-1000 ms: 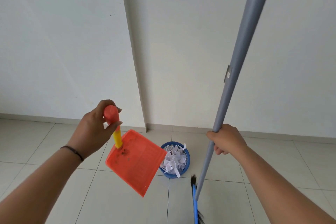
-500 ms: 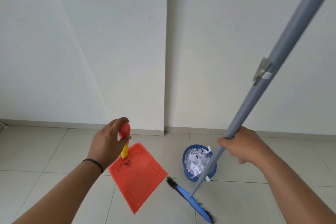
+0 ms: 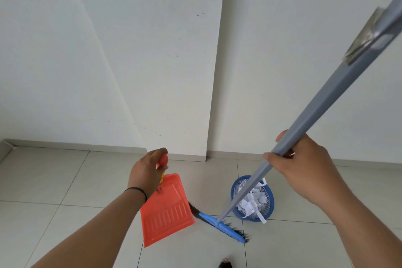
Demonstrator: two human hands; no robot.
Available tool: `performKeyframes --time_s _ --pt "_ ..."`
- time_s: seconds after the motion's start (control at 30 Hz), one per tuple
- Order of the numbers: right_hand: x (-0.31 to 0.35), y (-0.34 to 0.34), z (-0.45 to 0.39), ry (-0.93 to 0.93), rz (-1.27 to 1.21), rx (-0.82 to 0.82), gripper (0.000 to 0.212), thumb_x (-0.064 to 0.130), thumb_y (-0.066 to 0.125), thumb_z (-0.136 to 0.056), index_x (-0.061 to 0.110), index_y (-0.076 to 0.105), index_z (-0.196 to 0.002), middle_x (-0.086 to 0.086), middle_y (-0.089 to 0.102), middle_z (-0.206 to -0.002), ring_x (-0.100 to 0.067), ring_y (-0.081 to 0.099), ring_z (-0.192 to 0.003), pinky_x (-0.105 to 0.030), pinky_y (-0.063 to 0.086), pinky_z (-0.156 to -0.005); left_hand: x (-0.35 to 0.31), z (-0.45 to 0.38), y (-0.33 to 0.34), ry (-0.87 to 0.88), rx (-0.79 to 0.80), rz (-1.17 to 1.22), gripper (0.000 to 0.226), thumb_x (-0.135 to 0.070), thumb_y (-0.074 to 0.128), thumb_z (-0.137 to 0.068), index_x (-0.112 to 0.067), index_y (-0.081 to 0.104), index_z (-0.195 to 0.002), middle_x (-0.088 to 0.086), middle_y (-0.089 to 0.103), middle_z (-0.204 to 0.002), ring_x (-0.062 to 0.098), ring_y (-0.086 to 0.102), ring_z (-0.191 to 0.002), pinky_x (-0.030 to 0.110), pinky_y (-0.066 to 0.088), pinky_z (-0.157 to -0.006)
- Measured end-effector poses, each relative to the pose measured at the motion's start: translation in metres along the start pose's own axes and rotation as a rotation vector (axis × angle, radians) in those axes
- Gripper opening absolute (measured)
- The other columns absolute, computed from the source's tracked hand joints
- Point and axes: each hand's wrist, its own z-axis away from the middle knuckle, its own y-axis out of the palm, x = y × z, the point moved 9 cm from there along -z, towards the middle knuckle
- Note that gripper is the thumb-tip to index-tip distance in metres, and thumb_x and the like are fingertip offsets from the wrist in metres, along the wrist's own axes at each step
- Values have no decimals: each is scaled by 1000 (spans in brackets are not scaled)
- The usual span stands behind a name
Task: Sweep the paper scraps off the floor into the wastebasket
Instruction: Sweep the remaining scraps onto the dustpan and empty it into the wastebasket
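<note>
My left hand [image 3: 145,172] grips the red-and-yellow handle of an orange dustpan [image 3: 165,211], which hangs tilted above the floor with its pan holding no scraps. My right hand [image 3: 304,165] grips the grey pole of a broom [image 3: 326,102]. The broom's blue head [image 3: 221,227] with black bristles rests near the floor between the dustpan and the blue mesh wastebasket [image 3: 268,209]. The wastebasket stands on the tiles by the wall and is filled with white paper scraps [image 3: 252,200].
White walls with a projecting corner [image 3: 215,93] rise behind the basket. Light grey floor tiles [image 3: 54,180] spread to the left and front. A dark object [image 3: 225,264] shows at the bottom edge.
The view has swung left. The broom pole has tilted further right and its head turned sideways beside the dustpan. The dustpan has moved away from over the wastebasket and lower.
</note>
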Motion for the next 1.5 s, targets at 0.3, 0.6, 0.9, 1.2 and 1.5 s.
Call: performKeyframes --time_s 0.3,0.6,0.9,1.2,1.5 --pt "39 -2 -52 -254 2 -126 28 52 56 -80 25 50 -77 9 63 -64 5 59 -78 -3 44 -61 20 -56 65 -48 122 -176 24 -3 58 -82 -22 59 -97 -7 65 -94 19 57 -70 25 43 -56" --pt "35 66 -129 -223 19 104 23 44 57 -86 22 52 -80 -5 64 -67 -3 56 -75 -8 43 -62 29 -113 125 -18 273 -244 29 -5 51 -89 -20 56 -113 -4 61 -108 21 60 -85 29 48 -65" --pt "46 157 -160 -119 52 184 16 39 60 -92 30 47 -89 16 54 -66 6 54 -56 -1 41 -55 68 -161 167 -51 428 -195 34 2 46 -88 -20 57 -111 1 54 -109 22 59 -85 28 42 -68" --pt "60 211 -163 -21 136 215 19 36 58 -94 22 46 -89 11 48 -61 1 51 -47 -5 41 -52 100 -194 172 -148 547 7 42 -8 52 -88 -18 50 -129 3 51 -131 23 50 -118 24 35 -89" --pt "66 245 -202 42 169 201 22 37 58 -94 19 47 -92 12 48 -62 0 48 -52 -12 35 -39 90 -206 82 7 512 39 38 -11 51 -91 -21 56 -127 -3 43 -145 15 40 -133 25 28 -110"
